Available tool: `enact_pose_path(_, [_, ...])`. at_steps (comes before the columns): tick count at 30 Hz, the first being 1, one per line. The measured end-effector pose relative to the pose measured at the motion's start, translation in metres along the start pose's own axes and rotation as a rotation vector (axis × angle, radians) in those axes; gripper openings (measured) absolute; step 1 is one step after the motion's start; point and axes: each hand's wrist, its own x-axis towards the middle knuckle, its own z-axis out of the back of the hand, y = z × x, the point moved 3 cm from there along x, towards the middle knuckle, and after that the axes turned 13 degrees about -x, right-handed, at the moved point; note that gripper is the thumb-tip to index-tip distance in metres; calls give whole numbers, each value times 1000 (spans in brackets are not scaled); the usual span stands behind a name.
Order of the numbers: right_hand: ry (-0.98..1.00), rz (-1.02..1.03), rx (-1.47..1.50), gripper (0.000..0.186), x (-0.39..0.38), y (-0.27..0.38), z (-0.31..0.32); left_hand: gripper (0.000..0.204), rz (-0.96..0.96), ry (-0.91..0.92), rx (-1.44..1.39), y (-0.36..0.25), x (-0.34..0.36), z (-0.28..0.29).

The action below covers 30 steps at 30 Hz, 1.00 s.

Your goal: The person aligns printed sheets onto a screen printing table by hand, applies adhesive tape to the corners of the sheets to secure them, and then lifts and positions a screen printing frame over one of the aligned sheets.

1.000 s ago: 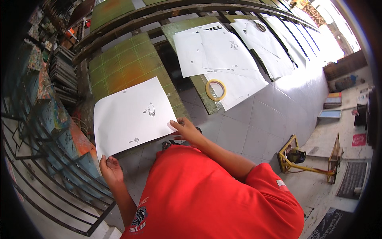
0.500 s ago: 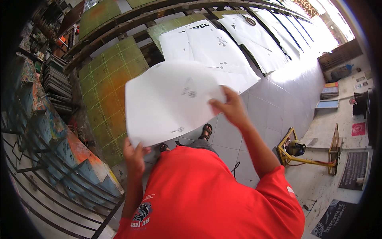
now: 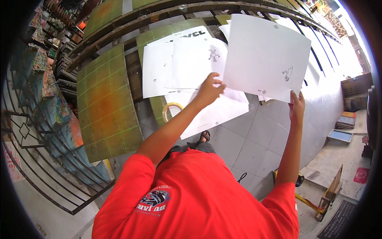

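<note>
Printed sheet (image 3: 264,55) raised beside loose papers (image 3: 189,63) on green board (image 3: 159,32); right hand (image 3: 297,106) pinches its lower right corner, left hand (image 3: 210,91) at lower left, grip unclear. Unsupported top could flop and crease; brushing overhanging papers could dislodge them.

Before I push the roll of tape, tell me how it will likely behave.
The roll of tape lies flat, so it would probably slide rather than roll. Its band looks narrow around a wide hole, so it is likely light.

A green board (image 3: 161,33) carries overlapping white sheets (image 3: 190,63) (some overhanging) and a tape roll (image 3: 165,113).
</note>
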Motion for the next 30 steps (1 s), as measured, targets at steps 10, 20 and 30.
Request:
enact_pose_path(10, [-164,-290,-269,43,113,-124,53,57,124,-587,1243,-14,-1,129])
enact_pose_path(20, [-301,-291,-430,52,131,-168,71,51,113,-622,1118,-13,6,126])
enact_pose_path(30, [-493,-28,-1033,71,122,-171,71,63,85,-646,1219,-9,1,118])
